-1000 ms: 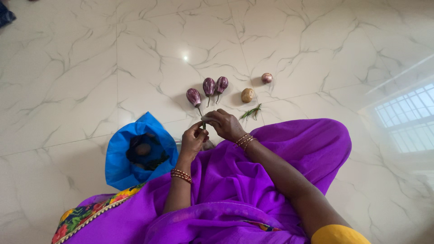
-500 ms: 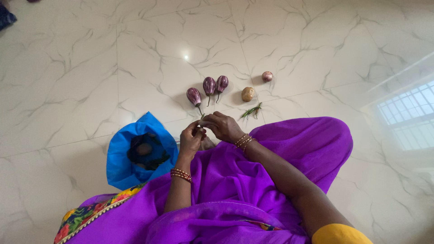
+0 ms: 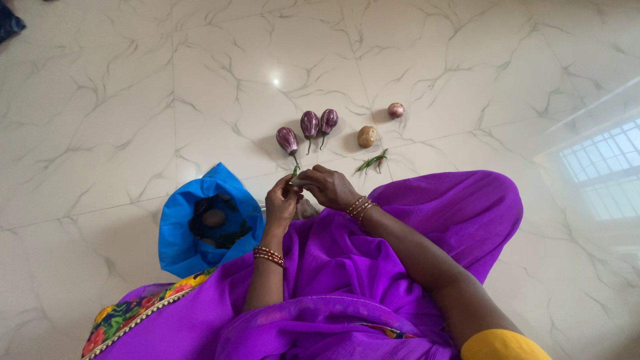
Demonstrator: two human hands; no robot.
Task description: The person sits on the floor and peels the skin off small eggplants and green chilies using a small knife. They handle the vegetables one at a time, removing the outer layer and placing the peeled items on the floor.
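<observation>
She sits on the pale marble floor (image 3: pixel 100 120), purple cloth (image 3: pixel 373 267) spread over her lap, both hands raised together just in front of her knees. The left hand (image 3: pixel 281 203) is curled shut, fingertips pinched on a thin green chilli (image 3: pixel 295 172) whose tip pokes up above the fingers. The right hand (image 3: pixel 328 187) meets it from the other side, fingers bent and closed on the same chilli, so the two hands touch around it (how much of the chilli is inside the grip I cannot tell). Bangles (image 3: pixel 268 256) ring both wrists.

Just beyond the hands, on the floor, lie three small purple brinjals (image 3: pixel 309 124): one nearer and to the left, two touching side by side. To their right sits a potato (image 3: pixel 366 136), and farther right, apart from it, an onion (image 3: pixel 395 110). A few more green chillies (image 3: pixel 371 162) lie near the potato, close to the edge of the cloth.

At her left side an open blue bag (image 3: pixel 177 227) rests against her leg, with dark round vegetables showing inside.
</observation>
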